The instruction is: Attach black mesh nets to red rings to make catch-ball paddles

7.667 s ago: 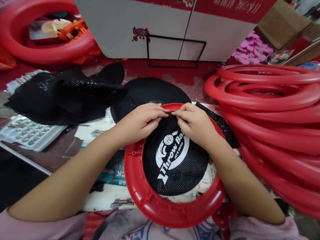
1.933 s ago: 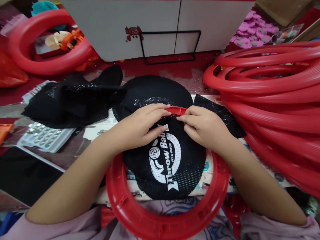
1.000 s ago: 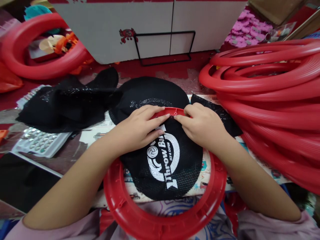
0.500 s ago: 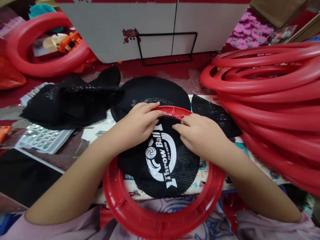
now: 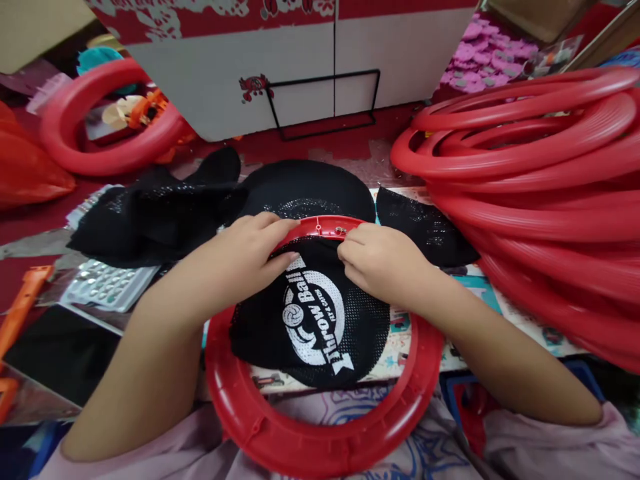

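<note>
A red plastic ring [image 5: 320, 445] lies hollow side up in front of my body, its near part over my lap. Across its far half is a round black mesh net [image 5: 320, 320] printed "Throw Ball" in white. My left hand [image 5: 250, 250] grips the far left of the ring, fingers over the rim and thumb on the net. My right hand [image 5: 383, 260] is closed on the net's edge at the far right of the ring, fingertips curled out of sight. Small metal pieces [image 5: 341, 231] sit in the ring's channel between my hands.
Stacked red rings [image 5: 525, 207] fill the right side. More black mesh [image 5: 310, 187] lies beyond my hands, with a bunched black piece [image 5: 155, 220] at left. A tray of small shiny parts [image 5: 107, 285] sits below that. A white carton [image 5: 300, 57] and black wire frame [image 5: 325, 77] stand behind.
My left hand has shifted left along the rim, and its thumb has spread from the fingers. My right fingers have curled in, baring the metal pieces. The view has shifted slightly.
</note>
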Demonstrator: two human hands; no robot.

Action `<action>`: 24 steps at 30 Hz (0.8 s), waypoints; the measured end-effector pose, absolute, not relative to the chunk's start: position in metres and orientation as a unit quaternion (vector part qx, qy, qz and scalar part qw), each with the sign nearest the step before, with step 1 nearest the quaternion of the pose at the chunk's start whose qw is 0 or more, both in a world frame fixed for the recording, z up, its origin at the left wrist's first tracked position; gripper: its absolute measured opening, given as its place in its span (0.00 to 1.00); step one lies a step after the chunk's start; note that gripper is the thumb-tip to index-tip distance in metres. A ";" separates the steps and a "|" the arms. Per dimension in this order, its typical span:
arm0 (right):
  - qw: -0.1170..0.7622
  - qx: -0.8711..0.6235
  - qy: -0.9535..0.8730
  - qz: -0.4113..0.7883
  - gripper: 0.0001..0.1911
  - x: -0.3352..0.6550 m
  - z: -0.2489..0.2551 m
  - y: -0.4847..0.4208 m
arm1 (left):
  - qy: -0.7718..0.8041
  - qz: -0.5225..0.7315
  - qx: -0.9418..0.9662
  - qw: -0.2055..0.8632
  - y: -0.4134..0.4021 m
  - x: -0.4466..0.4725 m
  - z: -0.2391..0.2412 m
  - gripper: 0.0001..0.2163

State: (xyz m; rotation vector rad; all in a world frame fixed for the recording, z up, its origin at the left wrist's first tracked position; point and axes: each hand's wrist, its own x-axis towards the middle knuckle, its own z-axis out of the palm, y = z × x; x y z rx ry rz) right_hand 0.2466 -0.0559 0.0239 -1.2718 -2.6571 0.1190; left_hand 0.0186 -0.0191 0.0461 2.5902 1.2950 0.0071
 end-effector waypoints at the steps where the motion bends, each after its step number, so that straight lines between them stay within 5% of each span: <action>1: 0.098 -0.427 -0.898 0.038 0.08 0.246 0.024 -0.056 | 0.435 0.013 0.891 0.133 -0.016 0.022 0.047 0.23; 7: 0.141 -0.425 -0.893 0.046 0.10 0.250 0.022 -0.052 | 0.339 0.063 0.896 0.280 0.005 0.047 0.044 0.17; 24: 0.192 -0.433 -0.880 0.040 0.16 0.252 0.015 -0.050 | 0.432 0.185 0.817 0.335 0.010 0.044 0.024 0.10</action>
